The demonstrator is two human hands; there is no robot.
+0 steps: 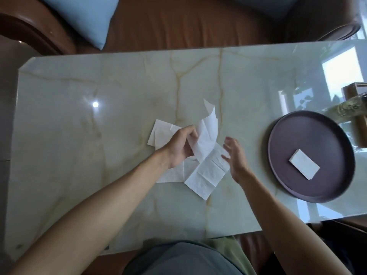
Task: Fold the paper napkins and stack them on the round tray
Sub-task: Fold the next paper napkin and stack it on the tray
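Note:
My left hand [181, 148] pinches a white paper napkin [206, 135] and lifts it above the table, its upper end standing up and crumpled. My right hand [235, 155] hovers open just right of it, fingers straight, near the edge of an unfolded napkin [206, 174] lying flat on the marble. More loose napkins [161, 132] lie under and behind my left hand. At the right sits the dark round tray [321, 132] with a small stack of folded napkins [303, 164] in its middle.
The pale green marble table [99, 116] spreads wide to the left. A glass bottle [351, 107] and a brown box [355, 92] stand behind the tray at the right edge. A brown sofa with blue cushions [87, 18] lies beyond the table.

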